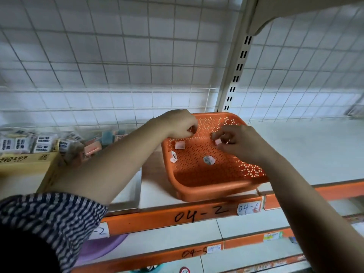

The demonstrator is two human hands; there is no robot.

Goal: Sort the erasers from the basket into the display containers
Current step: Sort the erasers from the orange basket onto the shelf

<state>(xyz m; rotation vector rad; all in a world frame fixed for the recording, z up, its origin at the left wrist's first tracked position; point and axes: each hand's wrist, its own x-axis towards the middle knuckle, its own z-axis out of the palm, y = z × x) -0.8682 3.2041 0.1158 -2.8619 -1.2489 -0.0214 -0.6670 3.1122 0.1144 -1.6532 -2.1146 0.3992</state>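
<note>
On the shelf, both hands reach into the orange basket (pixel 216 186). The right hand (pixel 238 142) has its fingers pinched on a pale eraser (pixel 218 142). The left hand (pixel 180 123) is curled, and I cannot tell on what. Three loose erasers (pixel 208 160) lie on the basket floor. This looks like the picking step; next would be a carry left to the display containers (pixel 92 146).

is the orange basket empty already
No, at least three small wrapped erasers lie loose on the perforated floor of the orange basket.
</note>
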